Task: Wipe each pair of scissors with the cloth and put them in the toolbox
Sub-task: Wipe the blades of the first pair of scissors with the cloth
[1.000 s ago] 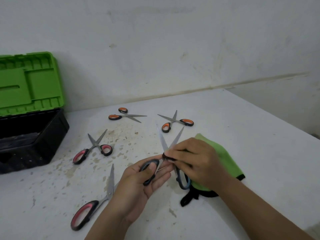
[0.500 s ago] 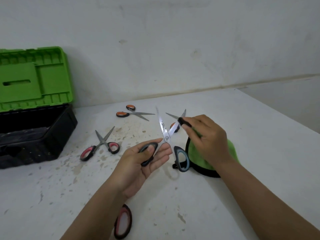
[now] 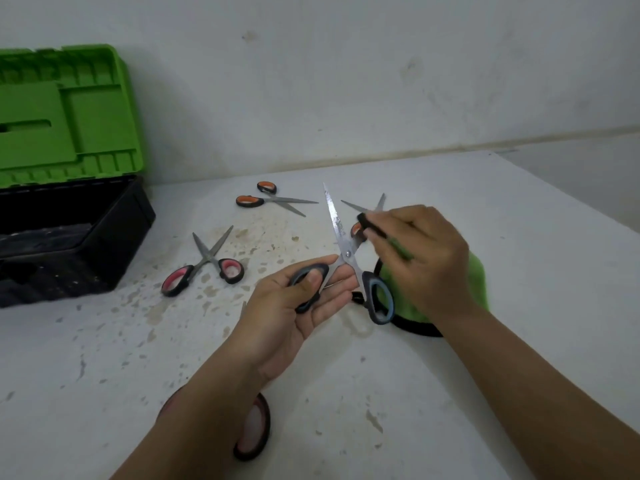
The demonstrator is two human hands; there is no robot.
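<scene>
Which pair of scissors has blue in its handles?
The blue-and-black scissors held in the left hand, blades open and pointing up. The pairs lying on the table have orange or pink handle linings instead.

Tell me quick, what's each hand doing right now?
Left hand: holds the blue scissors by one handle loop, thumb through it.
Right hand: grips the green cloth, wiping a blade.
</scene>
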